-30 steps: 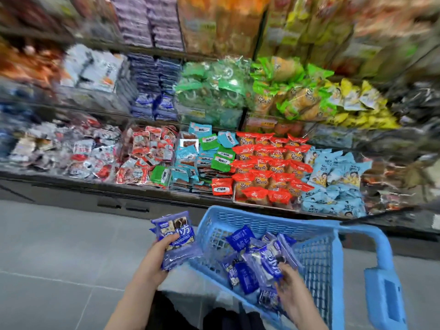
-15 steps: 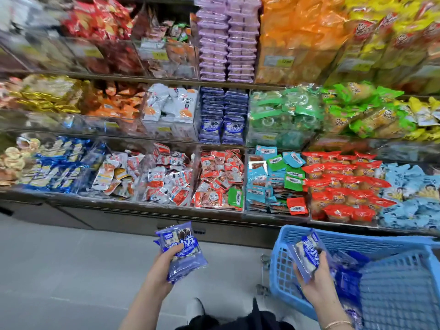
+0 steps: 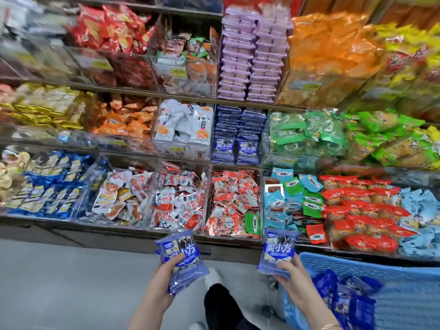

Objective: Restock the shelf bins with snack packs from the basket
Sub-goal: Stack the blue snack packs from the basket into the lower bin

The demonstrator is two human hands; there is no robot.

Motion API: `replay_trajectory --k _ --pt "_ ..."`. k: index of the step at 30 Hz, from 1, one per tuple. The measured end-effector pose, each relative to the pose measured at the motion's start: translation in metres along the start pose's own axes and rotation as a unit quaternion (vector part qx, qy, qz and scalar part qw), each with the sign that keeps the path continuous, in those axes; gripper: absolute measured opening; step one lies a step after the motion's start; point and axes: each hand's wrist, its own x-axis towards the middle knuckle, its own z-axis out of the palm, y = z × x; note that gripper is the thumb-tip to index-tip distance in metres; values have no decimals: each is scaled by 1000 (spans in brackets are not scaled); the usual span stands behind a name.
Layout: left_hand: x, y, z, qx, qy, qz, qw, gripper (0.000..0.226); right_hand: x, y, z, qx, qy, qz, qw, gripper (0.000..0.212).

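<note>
Right hand, gripping blue snack pack, now raised clear of basket; left hand grips pack stack. Carry step. Next: lift both to matching middle-shelf bin.

Single view: head cam, wide-angle.
Stands before shelf, faces it, pitched down.
Three bin tiers fill upper frame; top tier cut off, edges bowed and blurred.
Floor below shelf base.
Left hand and right hand nearest lens, low centre, in front of shelf base, gripping left packs and right pack.
Basket lower right of shelf, cropped.
</note>
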Motion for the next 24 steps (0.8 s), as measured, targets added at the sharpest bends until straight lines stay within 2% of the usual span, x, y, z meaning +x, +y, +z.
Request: replay_trajectory --k 8,12,19,24 --pt "48 54 37 -8 -6 -7 1000 48 66 -61 48 -99 -22 -34 994 34" --pt "76 97 62 -4 8 40 999 43 101 -91 79 -113 -50 -71 990 54" --pt "105 149 81 -2 3 85 996 37 144 -137 147 -37 -97 -69 992 30" --pt "121 175 87 1 -8 100 995 35 171 -175 208 19 -64 -92 994 20"
